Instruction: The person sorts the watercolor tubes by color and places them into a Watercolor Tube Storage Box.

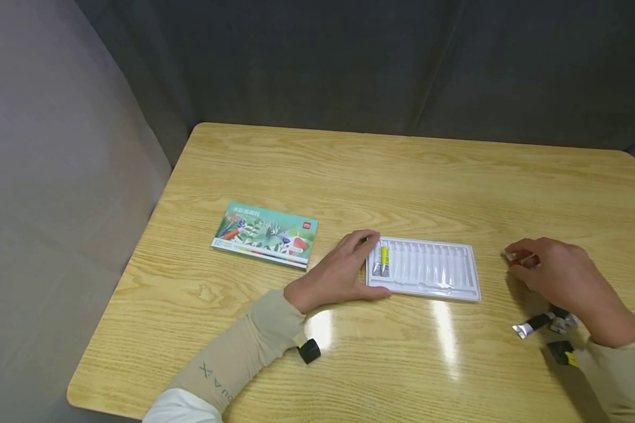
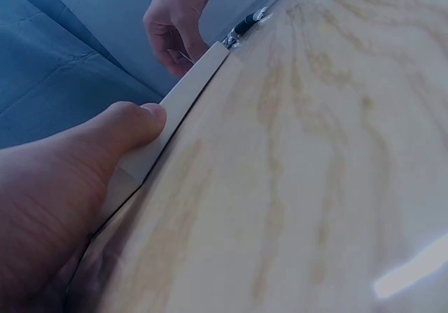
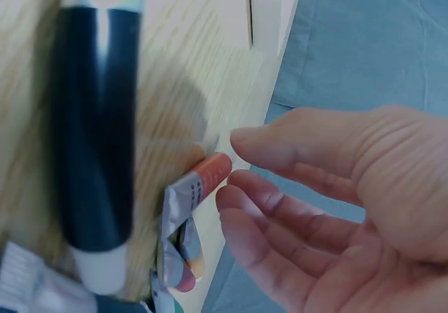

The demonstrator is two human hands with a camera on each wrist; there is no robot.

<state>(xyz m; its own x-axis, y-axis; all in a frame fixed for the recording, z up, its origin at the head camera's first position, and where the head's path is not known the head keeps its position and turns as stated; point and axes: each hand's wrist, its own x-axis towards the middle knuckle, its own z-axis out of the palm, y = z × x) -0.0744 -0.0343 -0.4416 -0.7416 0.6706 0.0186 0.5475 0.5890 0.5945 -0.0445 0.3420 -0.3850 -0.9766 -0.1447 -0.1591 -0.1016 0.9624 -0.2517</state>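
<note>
Near right, a dark tube [image 1: 540, 321] is lying by other tubes, some half hidden by the wrist. Right hand [image 1: 558, 273] is reaching right of the white tray [image 1: 428, 264], thumb and fingers parted at an orange tube [image 3: 212, 171]; honestly can't tell if they're pinching it. Left hand [image 1: 338, 270] is gripping the tray's left end, covering its far corner.

Same tabletop [image 1: 349, 176] in all views: head from above, wrists close-up.
</note>
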